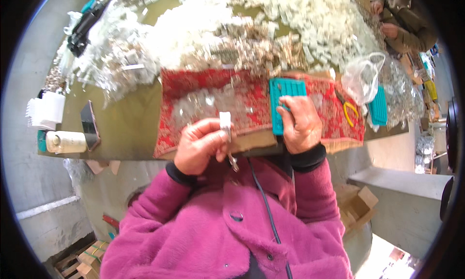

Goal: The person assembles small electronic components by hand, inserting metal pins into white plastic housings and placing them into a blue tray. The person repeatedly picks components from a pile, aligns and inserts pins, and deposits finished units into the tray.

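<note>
"Where's the small white tag?"

"Pinched between thumb and fingers of the left grip, its top standing clear of the fingertips. A shiny metal piece shows just below them."

"And the right grip?"

"Over the teal ribbed tray, thumb and fingertips drawn close together. I can't tell if anything sits between them."

"What's around?"

"Red patterned cloth on both sides of the tray, with yellow-handled pliers to the right. Beyond, pale little pieces are heaped on the worktop."
</note>
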The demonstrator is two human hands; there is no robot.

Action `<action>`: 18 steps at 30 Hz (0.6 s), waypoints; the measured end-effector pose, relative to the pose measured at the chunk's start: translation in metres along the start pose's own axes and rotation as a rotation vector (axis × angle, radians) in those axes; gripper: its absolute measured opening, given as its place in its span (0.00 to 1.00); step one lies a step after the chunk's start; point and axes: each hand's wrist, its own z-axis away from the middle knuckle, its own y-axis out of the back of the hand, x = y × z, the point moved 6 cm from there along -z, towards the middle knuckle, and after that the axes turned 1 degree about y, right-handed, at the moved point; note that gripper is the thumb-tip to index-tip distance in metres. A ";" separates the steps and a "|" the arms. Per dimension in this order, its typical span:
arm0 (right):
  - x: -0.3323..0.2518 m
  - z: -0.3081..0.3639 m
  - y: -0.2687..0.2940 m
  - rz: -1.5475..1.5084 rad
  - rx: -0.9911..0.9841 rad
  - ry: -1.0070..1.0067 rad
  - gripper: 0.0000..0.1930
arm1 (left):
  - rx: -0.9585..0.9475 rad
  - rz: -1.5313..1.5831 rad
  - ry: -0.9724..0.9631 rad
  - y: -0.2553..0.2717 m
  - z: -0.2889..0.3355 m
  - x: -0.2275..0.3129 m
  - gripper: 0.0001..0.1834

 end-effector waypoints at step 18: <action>0.012 -0.006 -0.016 0.168 -0.003 0.078 0.07 | -0.065 0.098 0.058 -0.003 0.000 -0.013 0.09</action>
